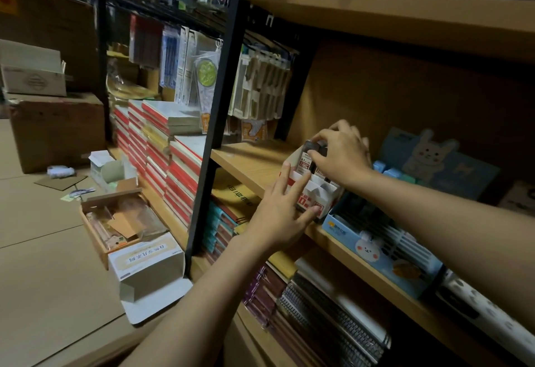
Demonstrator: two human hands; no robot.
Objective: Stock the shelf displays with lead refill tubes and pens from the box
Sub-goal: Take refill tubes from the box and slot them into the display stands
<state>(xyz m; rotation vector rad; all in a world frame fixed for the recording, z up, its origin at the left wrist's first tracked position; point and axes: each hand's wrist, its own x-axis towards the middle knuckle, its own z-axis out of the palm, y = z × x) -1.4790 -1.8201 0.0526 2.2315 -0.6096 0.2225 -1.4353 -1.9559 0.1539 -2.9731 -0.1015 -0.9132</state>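
Wooden shelf (249, 163) bears display box (314, 195); cardboard-covered floor (43, 250).

display box (314, 192) on shelf (249, 161)

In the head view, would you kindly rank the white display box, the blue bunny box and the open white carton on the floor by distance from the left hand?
1. white display box: touched by the left hand.
2. blue bunny box: just right, same shelf.
3. open white carton: lower left, on the floor.
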